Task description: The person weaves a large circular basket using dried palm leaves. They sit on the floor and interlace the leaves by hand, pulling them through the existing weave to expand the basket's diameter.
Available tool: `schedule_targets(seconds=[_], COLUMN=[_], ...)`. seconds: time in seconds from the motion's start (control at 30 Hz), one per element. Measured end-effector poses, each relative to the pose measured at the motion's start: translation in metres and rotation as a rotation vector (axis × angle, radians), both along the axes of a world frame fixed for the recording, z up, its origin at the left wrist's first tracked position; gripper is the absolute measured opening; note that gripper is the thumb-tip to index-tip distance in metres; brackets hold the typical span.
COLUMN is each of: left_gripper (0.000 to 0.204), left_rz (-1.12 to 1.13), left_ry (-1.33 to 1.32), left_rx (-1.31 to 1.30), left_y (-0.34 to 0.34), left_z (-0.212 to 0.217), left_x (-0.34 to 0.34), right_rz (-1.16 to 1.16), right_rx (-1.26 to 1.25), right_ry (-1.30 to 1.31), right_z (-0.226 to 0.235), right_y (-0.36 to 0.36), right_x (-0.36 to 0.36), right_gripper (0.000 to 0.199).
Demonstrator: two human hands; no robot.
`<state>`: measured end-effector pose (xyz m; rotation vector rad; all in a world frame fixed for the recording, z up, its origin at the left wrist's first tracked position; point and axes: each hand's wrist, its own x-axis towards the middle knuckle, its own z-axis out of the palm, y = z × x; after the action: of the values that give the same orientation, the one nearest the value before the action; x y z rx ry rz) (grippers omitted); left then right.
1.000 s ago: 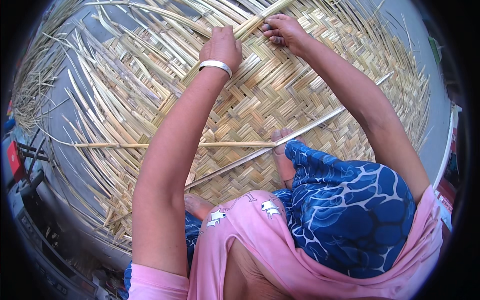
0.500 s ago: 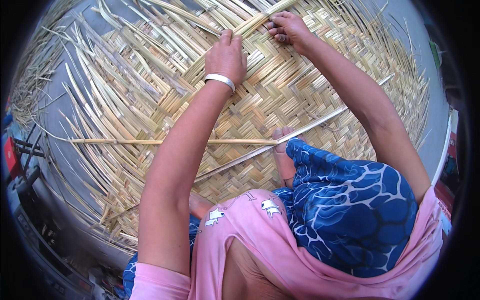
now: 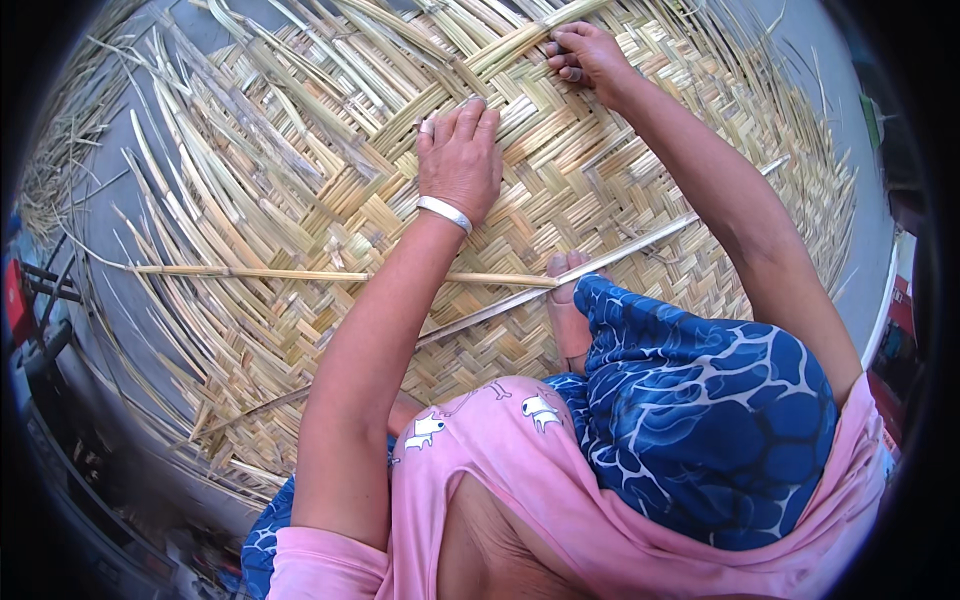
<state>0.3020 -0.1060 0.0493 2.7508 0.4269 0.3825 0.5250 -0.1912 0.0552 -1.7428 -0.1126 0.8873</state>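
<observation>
A large mat point(image 3: 640, 190) woven from flat, split cane-like strips lies under both hands. My left hand point(image 3: 462, 155), with a white bracelet at the wrist and a ring, rests on the weave, fingers forward and slightly bent. It holds nothing visible. Up and to the right, my right hand point(image 3: 592, 65) has its fingers curled in at a raised light strip point(image 3: 510, 50) that crosses the loose ends. Whatever is between those fingertips is hidden. My bare foot point(image 3: 568, 315) stands on the mat, with the tip of a long thin strip point(image 3: 320, 276) beside the toes.
Loose, unwoven strip ends point(image 3: 190, 190) fan out along the left and far edges. A paler flat strip point(image 3: 640, 243) lies slantwise across the weave by my foot. Scrap strips point(image 3: 60, 170) are heaped on the grey floor at the far left, above a red object point(image 3: 17, 303).
My left hand has drawn back toward me from the raised strip and now lies flatter on the weave. My right hand has shifted slightly right. The long thin strip's left end has risen a little.
</observation>
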Motion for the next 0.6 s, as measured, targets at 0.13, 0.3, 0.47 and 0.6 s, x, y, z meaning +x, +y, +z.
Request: schedule_targets(seconds=[0.13,0.3,0.47,0.6], left_gripper=[0.039,0.039,0.04,0.04], left_rz=[-0.011,-0.016,-0.005,-0.008], left_ry=[0.057,0.059,0.064,0.046], left_rx=[-0.086,-0.083,-0.078,-0.077], left_y=[0.004,0.005,0.004,0.004], left_z=[0.006,0.005,0.006,0.005], left_x=[0.001,0.001,0.001,0.0], right_rz=[0.002,0.01,0.036,0.031], right_rx=[-0.014,0.015,-0.004,-0.005], right_ry=[-0.003,0.003,-0.042,-0.04], right_z=[0.0,-0.007,-0.01,-0.008], right_y=[0.001,-0.002,-0.003,-0.002], right_x=[-0.001,0.004,0.004,0.003], right_gripper=[0.011,0.012,0.012,0.012])
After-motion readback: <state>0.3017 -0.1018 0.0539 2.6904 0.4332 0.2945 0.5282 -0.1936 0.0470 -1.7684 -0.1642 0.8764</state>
